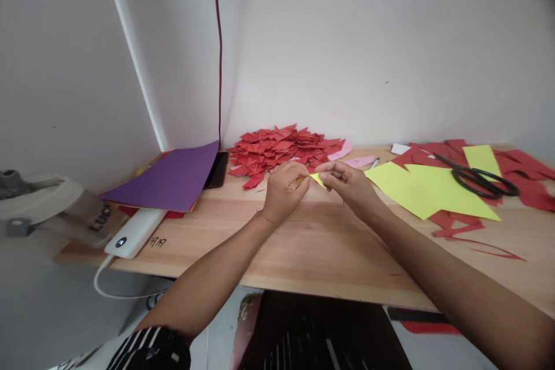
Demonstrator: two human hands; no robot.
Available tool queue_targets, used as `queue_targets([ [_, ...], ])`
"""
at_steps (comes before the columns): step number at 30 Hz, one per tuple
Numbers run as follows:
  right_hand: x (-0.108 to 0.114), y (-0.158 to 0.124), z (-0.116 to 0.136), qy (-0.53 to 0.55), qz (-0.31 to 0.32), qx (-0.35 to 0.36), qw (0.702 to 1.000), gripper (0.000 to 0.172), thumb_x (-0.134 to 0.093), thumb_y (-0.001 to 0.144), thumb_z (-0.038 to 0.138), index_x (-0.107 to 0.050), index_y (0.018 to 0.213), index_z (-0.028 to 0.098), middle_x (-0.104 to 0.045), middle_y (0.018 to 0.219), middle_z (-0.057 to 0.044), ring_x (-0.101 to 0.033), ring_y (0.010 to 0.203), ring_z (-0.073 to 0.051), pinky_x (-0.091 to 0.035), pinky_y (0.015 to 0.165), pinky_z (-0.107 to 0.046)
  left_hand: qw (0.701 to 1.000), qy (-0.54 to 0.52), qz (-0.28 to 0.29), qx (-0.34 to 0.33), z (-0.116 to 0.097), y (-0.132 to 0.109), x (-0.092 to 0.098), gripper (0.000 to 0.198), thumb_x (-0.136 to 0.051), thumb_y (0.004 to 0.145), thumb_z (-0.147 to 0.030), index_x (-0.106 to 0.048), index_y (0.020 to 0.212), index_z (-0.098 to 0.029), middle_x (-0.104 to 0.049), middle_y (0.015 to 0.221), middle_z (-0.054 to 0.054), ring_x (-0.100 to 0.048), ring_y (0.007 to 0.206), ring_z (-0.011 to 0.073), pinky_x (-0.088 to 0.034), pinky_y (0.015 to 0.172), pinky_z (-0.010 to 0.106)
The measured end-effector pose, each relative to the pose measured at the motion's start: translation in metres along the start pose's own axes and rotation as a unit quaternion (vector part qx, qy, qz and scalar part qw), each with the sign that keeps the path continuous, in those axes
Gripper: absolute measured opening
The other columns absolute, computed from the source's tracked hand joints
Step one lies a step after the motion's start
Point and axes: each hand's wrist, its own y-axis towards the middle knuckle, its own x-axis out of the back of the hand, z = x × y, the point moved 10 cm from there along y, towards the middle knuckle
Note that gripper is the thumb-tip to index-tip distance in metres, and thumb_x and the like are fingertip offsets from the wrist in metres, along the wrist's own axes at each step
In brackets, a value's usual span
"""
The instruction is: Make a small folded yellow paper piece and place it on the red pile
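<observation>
A small yellow paper piece (318,179) is held between my two hands above the wooden table, in front of a pile of folded red paper pieces (281,147). My left hand (286,188) pinches its left end, fingers closed. From the right, my right hand (344,182) grips the other end between thumb and fingers. The fingers hide part of the piece, so its exact folds cannot be made out. Just right of my right hand lies a large cut yellow sheet (433,188).
Black-handled scissors (481,179) rest over the yellow sheet and red scraps (533,179) at right. A pen (375,163) lies behind the yellow sheet. At left are purple paper (169,179), a phone (217,169), a white power bank (136,233) with its cable, and a plastic container (82,214).
</observation>
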Motion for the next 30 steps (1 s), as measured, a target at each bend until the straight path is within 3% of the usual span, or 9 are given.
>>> queue_targets([
  [12, -0.001, 0.001, 0.004, -0.058, 0.008, 0.023, 0.998, 0.021, -0.063, 0.080, 0.038, -0.063, 0.084, 0.017, -0.058, 0.065, 0.001, -0.047, 0.055, -0.011, -0.038, 0.052, -0.025, 0.984, -0.123, 0.014, 0.124, 0.024, -0.003, -0.010, 0.007, -0.060, 0.077, -0.013, -0.062, 0.071, -0.017, -0.064, 0.077, 0.002, -0.059, 0.077, 0.0137, -0.046, 0.074, 0.026],
  [21, 0.002, 0.000, 0.006, -0.135, 0.003, 0.055, 0.989, 0.017, -0.059, 0.084, 0.035, -0.063, 0.081, 0.018, -0.061, 0.068, 0.000, -0.050, 0.059, -0.012, -0.038, 0.056, -0.025, 0.958, -0.164, 0.055, 0.228, 0.038, -0.010, -0.022, 0.004, -0.060, 0.075, -0.018, -0.062, 0.073, -0.015, -0.062, 0.072, 0.000, -0.053, 0.067, 0.0105, -0.041, 0.063, 0.022],
  [25, 0.004, -0.002, 0.009, -0.191, -0.020, 0.073, 0.979, 0.016, -0.059, 0.085, 0.034, -0.064, 0.081, 0.019, -0.065, 0.073, -0.001, -0.055, 0.064, -0.014, -0.039, 0.060, -0.026, 0.961, -0.120, 0.084, 0.236, 0.038, -0.010, -0.026, 0.005, -0.060, 0.076, -0.019, -0.063, 0.078, -0.016, -0.064, 0.075, 0.000, -0.054, 0.067, 0.0104, -0.041, 0.063, 0.022],
  [30, 0.001, -0.006, 0.013, -0.229, -0.027, 0.090, 0.969, 0.013, -0.059, 0.085, 0.030, -0.064, 0.080, 0.020, -0.066, 0.072, -0.001, -0.057, 0.064, -0.014, -0.041, 0.060, -0.026, 0.970, -0.087, 0.079, 0.211, 0.035, -0.010, -0.024, 0.006, -0.061, 0.078, -0.020, -0.065, 0.076, -0.016, -0.068, 0.077, 0.002, -0.060, 0.073, 0.0128, -0.045, 0.071, 0.024],
])
